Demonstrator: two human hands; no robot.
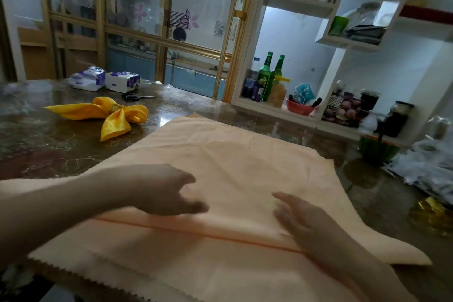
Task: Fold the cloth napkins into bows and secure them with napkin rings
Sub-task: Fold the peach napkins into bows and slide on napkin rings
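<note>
My left hand point(169, 191) and right hand point(301, 218), fingers relaxed and gripping nothing, sit over the peach napkin point(245, 154) spread on the table point(49, 149), light, soft cloth I'd pinch along its near fold.

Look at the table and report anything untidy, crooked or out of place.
The peach napkin is creased, and its near right corner juts out in a point, so its layers look uneven. The yellow bow sits neatly in its ring.
</note>
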